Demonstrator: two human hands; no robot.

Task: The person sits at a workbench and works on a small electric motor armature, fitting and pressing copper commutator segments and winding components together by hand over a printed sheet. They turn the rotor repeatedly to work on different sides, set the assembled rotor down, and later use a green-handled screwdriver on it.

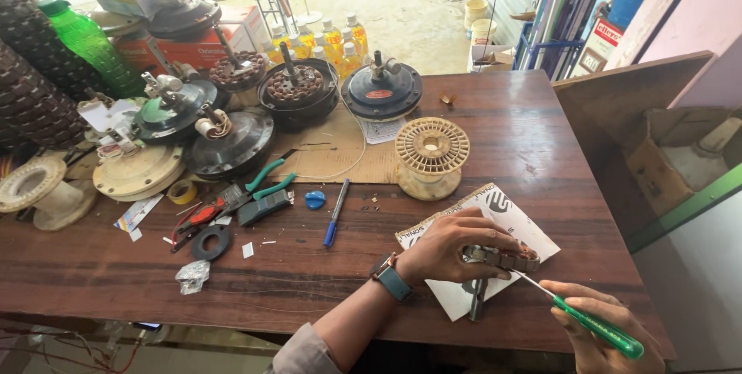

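Lower right of the frame: a small metal part (501,256) sat pinned on a sheet of white printed paper (514,223), and the left hand (452,246) was curled over it, fingers clamped on its top and side. A blue-strapped watch (393,280) showed on that wrist. From the bottom right corner the right hand (599,335) was closed around a green-handled screwdriver (595,325), its thin shaft slanting up and left so that the tip met the right end of the part. A dark slim tool (477,299) lay on the paper just below the part.

Out from there, the brown wooden table (556,142) carried plenty. Above the left hand stood a cream plastic spool (431,156), on the edge of a sheet of cardboard (332,154). Left of the hand lay a blue pen (335,214) and a small blue cap (314,199). Further left, green-handled pliers (267,177), a red-handled tool (197,219) and a black ring (210,242) were scattered close together. Along the upper left, several round fan motors (297,90) crowded the back of the table, with a green bottle (89,43) behind them.
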